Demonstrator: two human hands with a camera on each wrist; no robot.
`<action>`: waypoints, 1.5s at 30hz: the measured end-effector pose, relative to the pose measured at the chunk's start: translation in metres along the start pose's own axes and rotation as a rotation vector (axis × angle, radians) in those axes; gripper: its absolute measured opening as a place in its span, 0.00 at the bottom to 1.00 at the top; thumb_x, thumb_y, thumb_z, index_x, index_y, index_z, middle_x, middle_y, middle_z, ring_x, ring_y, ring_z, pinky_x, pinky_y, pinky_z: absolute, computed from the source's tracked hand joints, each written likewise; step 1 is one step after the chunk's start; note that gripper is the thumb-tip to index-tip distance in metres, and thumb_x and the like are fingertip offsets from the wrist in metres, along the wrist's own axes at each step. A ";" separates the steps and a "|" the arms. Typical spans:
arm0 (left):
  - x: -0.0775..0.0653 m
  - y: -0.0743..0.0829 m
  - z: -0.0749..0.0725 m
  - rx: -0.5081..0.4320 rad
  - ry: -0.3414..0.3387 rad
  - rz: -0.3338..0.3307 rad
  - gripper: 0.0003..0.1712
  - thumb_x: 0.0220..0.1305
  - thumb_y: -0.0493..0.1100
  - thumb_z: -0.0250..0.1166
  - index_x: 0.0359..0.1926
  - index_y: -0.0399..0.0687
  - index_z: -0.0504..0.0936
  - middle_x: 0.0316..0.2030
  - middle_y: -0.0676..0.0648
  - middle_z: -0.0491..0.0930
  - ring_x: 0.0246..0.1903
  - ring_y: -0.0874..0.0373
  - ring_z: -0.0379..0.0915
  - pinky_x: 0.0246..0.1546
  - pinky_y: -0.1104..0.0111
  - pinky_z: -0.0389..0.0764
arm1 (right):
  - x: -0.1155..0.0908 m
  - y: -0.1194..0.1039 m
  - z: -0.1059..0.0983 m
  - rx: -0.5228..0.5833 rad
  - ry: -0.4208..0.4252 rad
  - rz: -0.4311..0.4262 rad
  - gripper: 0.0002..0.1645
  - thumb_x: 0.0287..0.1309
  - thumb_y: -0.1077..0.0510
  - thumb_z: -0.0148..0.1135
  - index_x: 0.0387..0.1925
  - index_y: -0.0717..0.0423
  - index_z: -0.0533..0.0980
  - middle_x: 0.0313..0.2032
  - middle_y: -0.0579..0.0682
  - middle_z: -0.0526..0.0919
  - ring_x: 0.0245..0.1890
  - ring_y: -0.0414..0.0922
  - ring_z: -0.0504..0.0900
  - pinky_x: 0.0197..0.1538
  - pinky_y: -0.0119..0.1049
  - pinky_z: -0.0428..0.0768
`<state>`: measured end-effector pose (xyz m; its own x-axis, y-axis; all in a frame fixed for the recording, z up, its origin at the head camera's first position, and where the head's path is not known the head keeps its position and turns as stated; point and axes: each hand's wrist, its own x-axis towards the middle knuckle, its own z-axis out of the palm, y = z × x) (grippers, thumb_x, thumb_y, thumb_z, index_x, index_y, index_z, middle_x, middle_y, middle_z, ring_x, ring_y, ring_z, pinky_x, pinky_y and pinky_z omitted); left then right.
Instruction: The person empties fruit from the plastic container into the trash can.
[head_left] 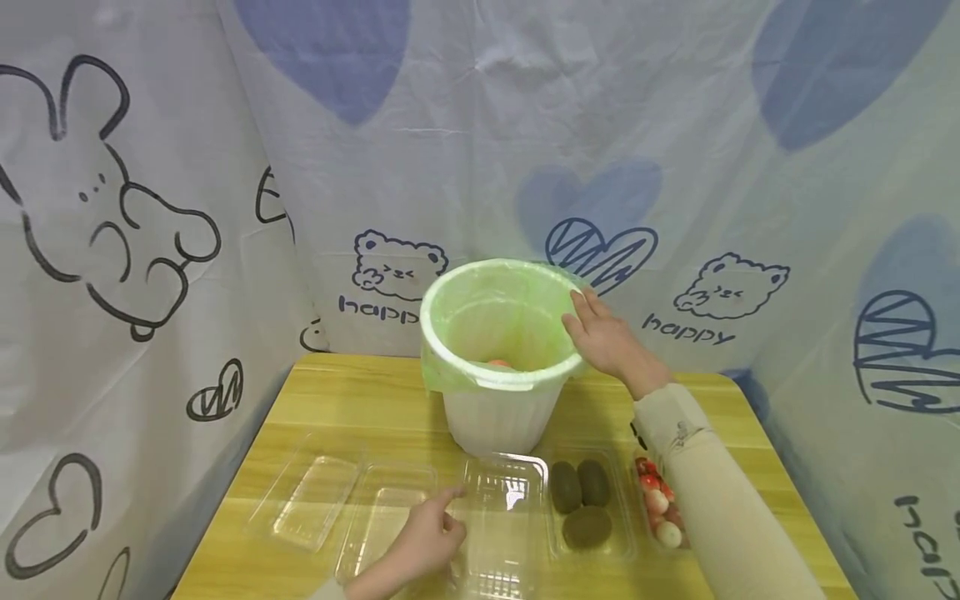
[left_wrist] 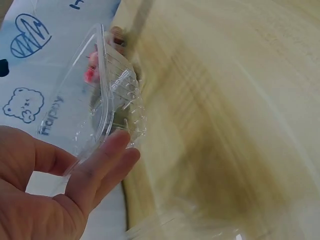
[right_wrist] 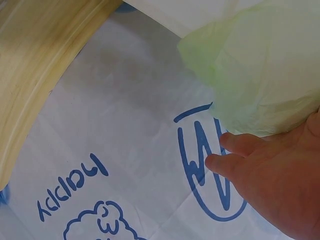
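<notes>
A white bucket (head_left: 498, 417) lined with a thin green bag (head_left: 517, 308) stands toward the back of the table. A small part of something reddish (head_left: 498, 364) shows at its bottom; the rest is hidden. My right hand (head_left: 603, 337) rests against the right side of the bucket's rim, fingers extended over the bag's edge. The bag hangs beside that hand (right_wrist: 280, 170) in the right wrist view. At the front, my left hand (head_left: 431, 533) pinches the left edge of a clear plastic container (head_left: 502, 533), thumb and fingers on either side in the left wrist view (left_wrist: 70, 185).
Two other clear containers lie to the left, one farther out (head_left: 315, 500) and one partly under the left forearm (head_left: 386, 508). To the right, a clear box holds three brown kiwis (head_left: 587, 527). Beyond it, red and pale round items (head_left: 660, 500) sit partly behind the right sleeve.
</notes>
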<state>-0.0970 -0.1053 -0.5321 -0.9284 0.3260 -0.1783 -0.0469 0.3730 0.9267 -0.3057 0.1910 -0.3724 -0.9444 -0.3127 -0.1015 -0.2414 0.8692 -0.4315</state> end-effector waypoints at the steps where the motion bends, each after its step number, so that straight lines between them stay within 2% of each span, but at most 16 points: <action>1: 0.000 -0.003 0.002 -0.002 -0.004 -0.008 0.39 0.67 0.30 0.58 0.76 0.22 0.59 0.16 0.55 0.72 0.12 0.68 0.66 0.12 0.81 0.69 | 0.000 0.000 0.000 0.002 0.001 -0.001 0.43 0.83 0.37 0.24 0.85 0.54 0.35 0.85 0.59 0.31 0.84 0.65 0.37 0.83 0.66 0.45; 6: 0.002 -0.014 0.013 0.030 0.038 -0.029 0.40 0.65 0.31 0.60 0.74 0.18 0.59 0.13 0.57 0.69 0.09 0.68 0.67 0.10 0.79 0.70 | 0.001 0.000 0.001 0.004 0.000 -0.003 0.43 0.83 0.38 0.24 0.85 0.54 0.35 0.85 0.59 0.31 0.84 0.65 0.37 0.83 0.67 0.44; 10: 0.003 -0.021 0.018 0.078 0.086 -0.018 0.38 0.62 0.31 0.61 0.71 0.18 0.64 0.12 0.59 0.66 0.10 0.69 0.62 0.09 0.80 0.65 | 0.000 -0.001 0.001 0.005 -0.002 0.000 0.43 0.82 0.36 0.23 0.85 0.54 0.34 0.85 0.59 0.31 0.85 0.64 0.37 0.83 0.67 0.44; 13: 0.002 -0.025 0.021 0.068 0.087 -0.019 0.37 0.61 0.30 0.61 0.70 0.17 0.65 0.12 0.59 0.64 0.10 0.69 0.60 0.09 0.80 0.63 | 0.000 0.000 0.002 0.005 0.000 0.004 0.44 0.82 0.35 0.22 0.85 0.54 0.34 0.85 0.59 0.31 0.84 0.64 0.37 0.83 0.67 0.44; 19: -0.001 -0.028 0.026 0.052 0.074 -0.060 0.38 0.61 0.31 0.60 0.70 0.15 0.63 0.11 0.60 0.62 0.09 0.70 0.58 0.09 0.80 0.62 | -0.001 0.000 0.000 0.014 -0.003 0.004 0.44 0.82 0.34 0.21 0.86 0.53 0.34 0.85 0.59 0.30 0.85 0.64 0.36 0.83 0.68 0.43; 25: -0.003 -0.031 0.030 0.033 0.068 -0.093 0.36 0.63 0.31 0.59 0.70 0.15 0.63 0.12 0.59 0.64 0.08 0.71 0.56 0.09 0.80 0.62 | 0.000 -0.001 0.000 0.017 -0.010 0.004 0.43 0.83 0.37 0.23 0.85 0.54 0.34 0.85 0.59 0.29 0.84 0.64 0.36 0.83 0.68 0.43; 32: -0.006 -0.029 0.033 -0.020 0.053 -0.178 0.35 0.68 0.33 0.59 0.73 0.21 0.63 0.11 0.58 0.65 0.08 0.70 0.63 0.09 0.79 0.67 | 0.001 -0.001 0.001 0.006 -0.008 -0.001 0.43 0.83 0.38 0.24 0.85 0.54 0.34 0.85 0.59 0.29 0.85 0.63 0.35 0.83 0.68 0.42; 34: -0.006 -0.029 0.034 -0.005 0.058 -0.177 0.35 0.68 0.34 0.59 0.72 0.22 0.64 0.11 0.57 0.67 0.08 0.69 0.65 0.09 0.79 0.68 | 0.001 -0.001 0.001 0.008 -0.008 -0.001 0.43 0.83 0.38 0.24 0.85 0.54 0.34 0.85 0.59 0.29 0.85 0.63 0.35 0.83 0.68 0.42; 37: -0.006 -0.028 0.032 0.013 0.061 -0.180 0.36 0.68 0.35 0.60 0.72 0.21 0.63 0.12 0.50 0.75 0.08 0.69 0.68 0.09 0.78 0.70 | 0.001 -0.001 0.001 0.014 -0.007 0.002 0.42 0.83 0.39 0.25 0.85 0.54 0.34 0.85 0.59 0.30 0.85 0.63 0.35 0.83 0.67 0.42; 40: -0.006 -0.028 0.029 0.055 0.072 -0.167 0.37 0.68 0.36 0.61 0.71 0.18 0.63 0.28 0.35 0.86 0.08 0.68 0.66 0.10 0.77 0.71 | 0.000 -0.001 0.001 0.015 -0.008 0.003 0.42 0.83 0.38 0.25 0.85 0.54 0.34 0.85 0.59 0.30 0.85 0.63 0.35 0.83 0.67 0.43; 41: -0.005 -0.028 0.028 0.062 0.072 -0.168 0.37 0.68 0.37 0.61 0.71 0.18 0.63 0.32 0.29 0.85 0.09 0.68 0.64 0.10 0.77 0.71 | 0.000 -0.001 0.001 0.017 -0.008 0.001 0.42 0.83 0.38 0.24 0.85 0.55 0.34 0.85 0.59 0.30 0.85 0.63 0.35 0.83 0.67 0.43; 43: -0.004 -0.028 0.025 0.090 0.083 -0.158 0.37 0.69 0.37 0.61 0.71 0.18 0.63 0.43 0.23 0.84 0.10 0.68 0.61 0.10 0.77 0.69 | 0.000 -0.002 0.001 0.017 -0.009 -0.001 0.43 0.83 0.38 0.23 0.85 0.55 0.34 0.85 0.60 0.30 0.85 0.63 0.35 0.83 0.67 0.42; 45: -0.002 -0.026 0.022 0.107 0.088 -0.149 0.37 0.68 0.37 0.61 0.71 0.18 0.64 0.43 0.21 0.83 0.10 0.69 0.59 0.10 0.78 0.67 | -0.001 -0.002 0.001 0.016 -0.009 -0.005 0.43 0.83 0.37 0.22 0.85 0.56 0.34 0.85 0.60 0.30 0.85 0.63 0.34 0.83 0.67 0.42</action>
<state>-0.0853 -0.0964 -0.5636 -0.9431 0.1848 -0.2765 -0.1508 0.5033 0.8509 -0.3038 0.1895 -0.3719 -0.9413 -0.3201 -0.1073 -0.2420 0.8613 -0.4467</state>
